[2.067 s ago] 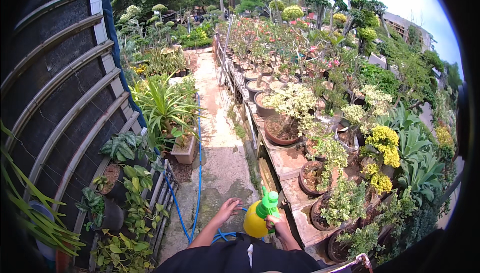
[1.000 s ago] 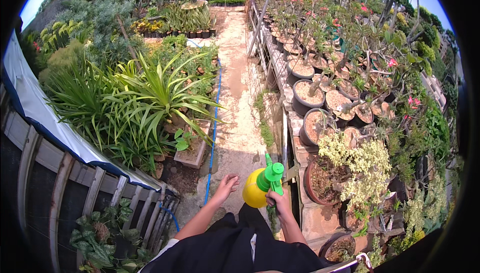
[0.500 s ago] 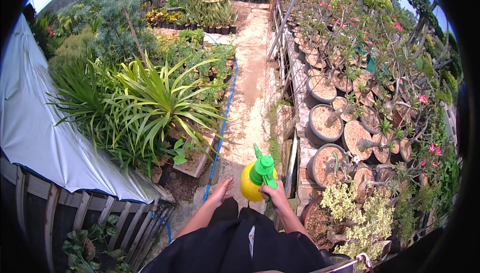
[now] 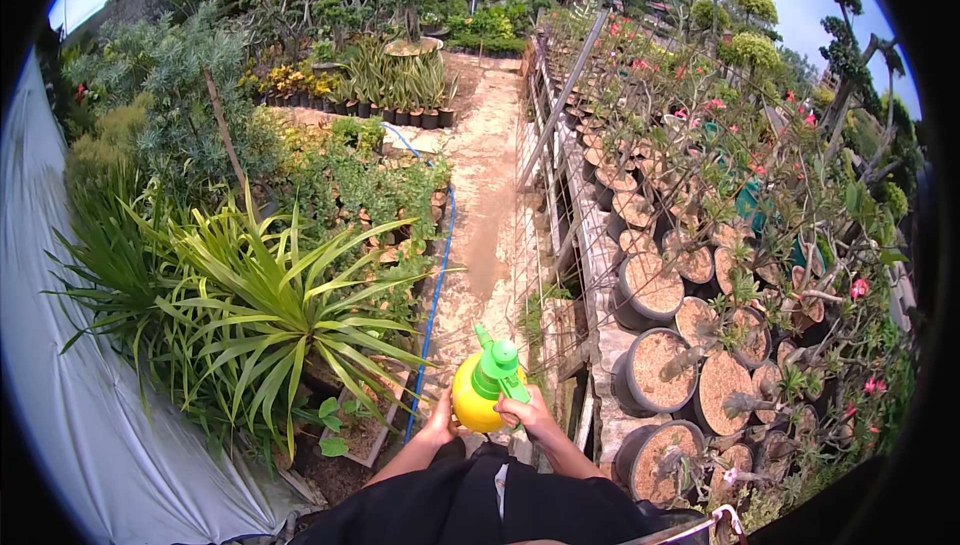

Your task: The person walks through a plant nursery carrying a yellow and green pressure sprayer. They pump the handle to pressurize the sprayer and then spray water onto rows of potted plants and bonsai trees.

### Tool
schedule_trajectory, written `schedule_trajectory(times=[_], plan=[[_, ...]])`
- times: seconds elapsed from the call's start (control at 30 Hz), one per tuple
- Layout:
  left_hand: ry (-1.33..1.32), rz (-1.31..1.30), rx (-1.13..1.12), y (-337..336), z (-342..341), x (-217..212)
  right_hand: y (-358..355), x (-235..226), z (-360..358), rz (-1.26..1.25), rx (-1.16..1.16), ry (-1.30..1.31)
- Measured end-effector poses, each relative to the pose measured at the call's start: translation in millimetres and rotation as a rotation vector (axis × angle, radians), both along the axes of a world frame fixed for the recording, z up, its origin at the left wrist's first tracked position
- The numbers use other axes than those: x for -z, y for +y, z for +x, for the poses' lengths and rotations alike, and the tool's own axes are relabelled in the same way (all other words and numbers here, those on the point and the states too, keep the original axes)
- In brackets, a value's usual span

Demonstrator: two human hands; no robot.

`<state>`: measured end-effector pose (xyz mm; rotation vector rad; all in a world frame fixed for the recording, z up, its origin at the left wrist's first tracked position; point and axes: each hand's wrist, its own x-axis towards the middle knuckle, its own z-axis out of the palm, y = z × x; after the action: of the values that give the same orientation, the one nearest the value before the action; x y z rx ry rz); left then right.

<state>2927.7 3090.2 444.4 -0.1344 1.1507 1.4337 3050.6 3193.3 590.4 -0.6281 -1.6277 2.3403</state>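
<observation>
A pump sprayer with a round yellow bottle (image 4: 470,400) and a green top and handle stands out in front of my body, its green nozzle (image 4: 482,335) pointing ahead and slightly left. My right hand (image 4: 530,412) is wrapped round the green handle. Against the left side of the yellow bottle rests my left hand (image 4: 439,424), cupping it; its fingertips are partly hidden by the bottle.
A concrete path (image 4: 482,215) runs ahead, with a blue hose (image 4: 436,285) along its left edge. Long-leaved plants (image 4: 275,320) lean over from the left, beside a pale sheet (image 4: 75,385). Potted plants (image 4: 655,370) crowd a raised bench on the right.
My left hand has moved in from beside the sprayer and now touches the bottle. The view has tilted up, and the sprayer sits lower and a little more left in it.
</observation>
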Motion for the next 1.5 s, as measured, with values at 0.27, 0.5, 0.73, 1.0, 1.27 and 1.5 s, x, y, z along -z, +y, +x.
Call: schedule_trajectory(times=[0.27, 0.5, 0.73, 1.0, 1.27, 1.5], plan=[[-0.070, 0.028, -0.029, 137, -124, 17, 100, -22, -116, 0.129, 0.010, -0.004], [-0.146, 0.031, -0.002, 279, -214, 11, 231, -4, -210, 0.085, 0.031, -0.077], [-0.040, 0.034, -0.033, 419, -313, -5, 382, -4, -301, 0.091, -0.014, 0.018], [-0.077, 0.109, -0.057, 528, -435, 22, 500, 3, -409, -0.016, -0.020, 0.048], [-0.097, 0.141, -0.021, 683, -566, 11, 647, 38, -558, -0.066, 0.052, 0.055], [0.078, -0.015, 0.082, 835, -708, 34, 788, 25, -684, -0.002, 0.117, 0.040]])
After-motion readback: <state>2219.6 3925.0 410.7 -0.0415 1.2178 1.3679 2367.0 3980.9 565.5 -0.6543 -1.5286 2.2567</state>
